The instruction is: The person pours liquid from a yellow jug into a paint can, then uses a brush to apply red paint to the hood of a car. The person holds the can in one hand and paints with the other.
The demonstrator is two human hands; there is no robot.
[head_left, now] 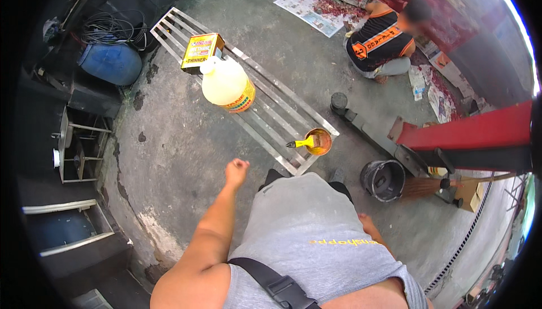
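My left grip [237, 169] is curled closed, seemingly on nothing (my right grip [366, 217], half hidden by my shirt [305, 207], I cannot tell), and bumping the surface [266, 145] could tip the brush [305, 142] off the pot [328, 150] at its near right end.

scuffed grey floor [169, 134], dark left wall [36, 162], bright strip [523, 29] at right, perhaps daylight

Workshop, paint work about. Signs: stained, patchy concrete floor [175, 134]; slatted metal bench [264, 142] bearing box-shaped solvent tin [200, 53], pale plastic jug [226, 84], open can [323, 146] with yellow paintbrush [305, 141] at its rim; newspaper sheets [296, 7] strewn with red flakes [334, 5] near crouching person [375, 44]; blue plastic drum [114, 64]; coiled cable or hose [107, 29]; black bucket [370, 178]; heavy red beam [471, 137].
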